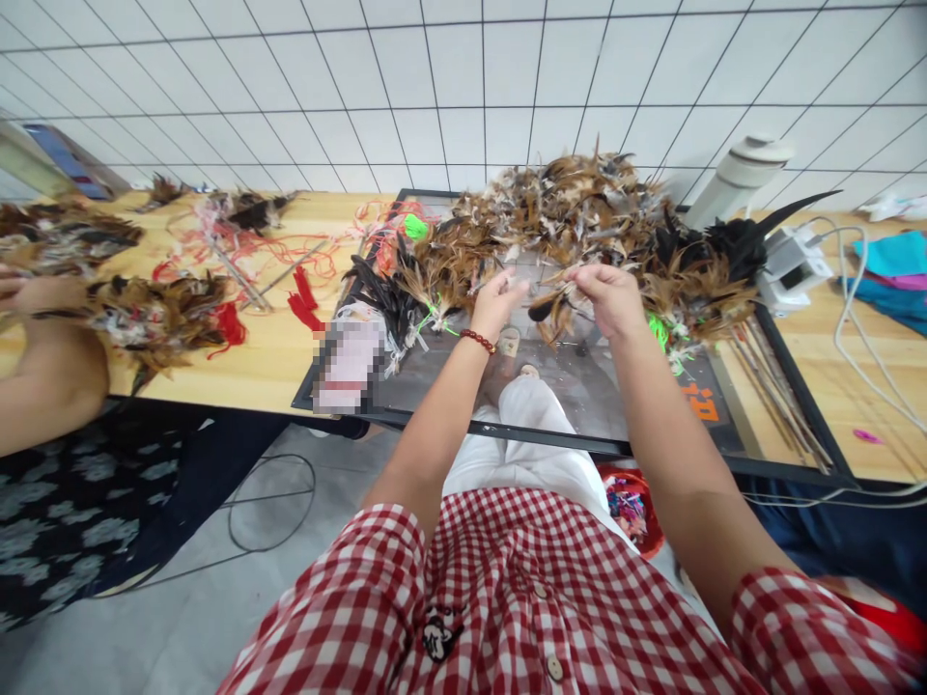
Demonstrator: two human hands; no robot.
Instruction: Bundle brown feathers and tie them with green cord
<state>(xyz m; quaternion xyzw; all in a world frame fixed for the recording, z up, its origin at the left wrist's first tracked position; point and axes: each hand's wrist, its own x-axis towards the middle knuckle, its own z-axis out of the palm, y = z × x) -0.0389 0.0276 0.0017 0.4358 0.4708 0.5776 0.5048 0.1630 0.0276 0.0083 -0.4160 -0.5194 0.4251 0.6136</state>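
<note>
A big heap of brown, tan and black feathers (579, 208) lies on a glass panel with a black frame (449, 425). My left hand (496, 301) is closed in a pinch over the glass, holding something I cannot make out. A red bead bracelet (478, 340) circles that wrist. My right hand (608, 294) is closed on a small bunch of brown feathers (554, 311) just in front of the heap. The two hands are close together, a short gap apart.
Another person's arm (43, 372) at the left rests by bundled feathers (155, 319) and red cords (300, 299) on the wooden table (267, 362). Thin sticks (778, 386) lie at the right, with a white device (793, 265), cables and coloured sheets (894, 261). A red bucket (633, 507) sits below.
</note>
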